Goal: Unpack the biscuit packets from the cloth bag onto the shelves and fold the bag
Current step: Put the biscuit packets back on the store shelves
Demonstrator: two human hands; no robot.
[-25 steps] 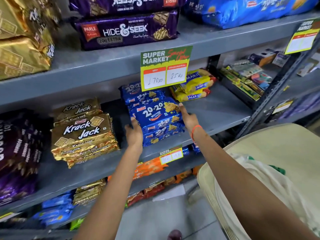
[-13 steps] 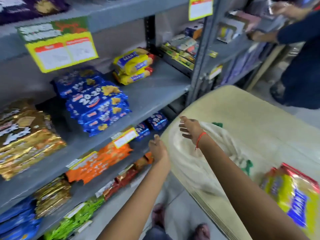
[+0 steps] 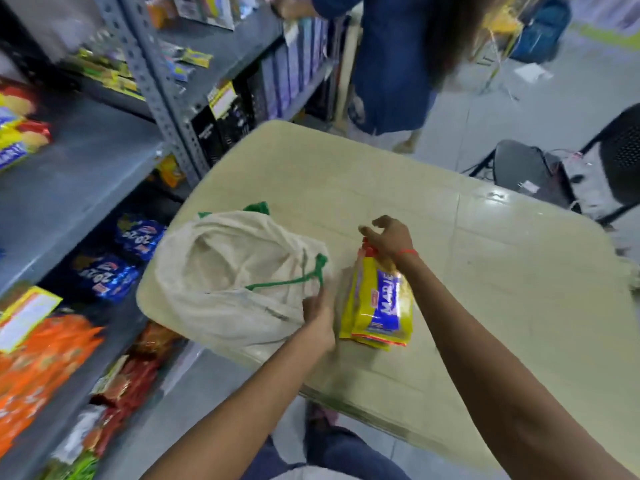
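Two hands work at frame centre: the left hand (image 3: 320, 311) pins the cloth bag (image 3: 232, 275) to the tabletop (image 3: 485, 271) while the right hand (image 3: 389, 237), fingers curled, pinches the Marie packet (image 3: 379, 306) top for lifting.

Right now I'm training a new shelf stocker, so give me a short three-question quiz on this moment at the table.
1. True or false: the cloth bag lies on the table, to the left of the yellow Marie packets.
2. Which hand is over the far, red end of the Marie packets?
A. left hand
B. right hand
C. neither
3. Fill in: the bag's drawstring is ____ in colour.

Key:
1. True.
2. B. The right hand is over that end with fingers curled; a closed grip cannot be confirmed. The left hand rests at the bag's edge.
3. Green.
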